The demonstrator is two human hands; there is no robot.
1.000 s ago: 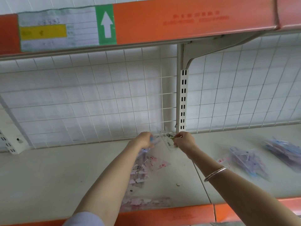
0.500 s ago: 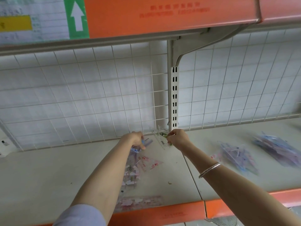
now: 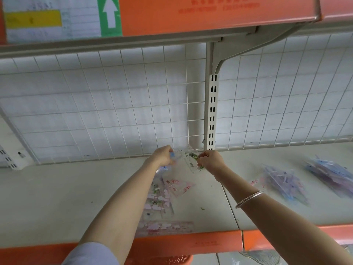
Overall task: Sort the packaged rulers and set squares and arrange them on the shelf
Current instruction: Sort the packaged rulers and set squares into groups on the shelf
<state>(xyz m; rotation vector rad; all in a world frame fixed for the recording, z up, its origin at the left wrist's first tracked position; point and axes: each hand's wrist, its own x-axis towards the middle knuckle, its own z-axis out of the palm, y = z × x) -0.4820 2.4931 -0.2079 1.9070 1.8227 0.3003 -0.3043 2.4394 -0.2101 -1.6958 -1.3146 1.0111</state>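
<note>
Change: our two hands have hardly shifted against the upright post and still hold the same clear packet between them.
Basket: an orange basket (image 3: 168, 260) shows below the shelf's orange front lip.
Shelf: the pale shelf (image 3: 57, 197) carries all the stock we see.
Front edge: a long ruler packet (image 3: 168, 226) lies flat along the lip, beneath our left forearm.
Heap: just behind it sits a loose heap of packets (image 3: 159, 199), partly hidden by that arm.
Set square: a triangular set square packet (image 3: 180, 185) lies flat, touching the heap's right side.
Wrist: a silver bracelet (image 3: 249, 197) circles our right forearm.
Right side: a bluish pile (image 3: 284, 183) and a second pile (image 3: 332, 174) lie well apart from the heap; both are blurred.
Left hand: our left hand (image 3: 162, 156) has its fingers curled on the packet's left end.
Right hand: our right hand (image 3: 211, 161) has its fingers pinched together on the packet's right edge.
Packet: the clear packet (image 3: 188, 161) is held just above the shelf's rear, tilted, near the post's foot.
Post: the slotted post (image 3: 211, 111) stands upright behind our right hand.
Back: a white wire grid (image 3: 114, 111) lines the rear.
Above: a label with a green arrow (image 3: 109, 14) is stuck on the upper shelf's front.
</note>
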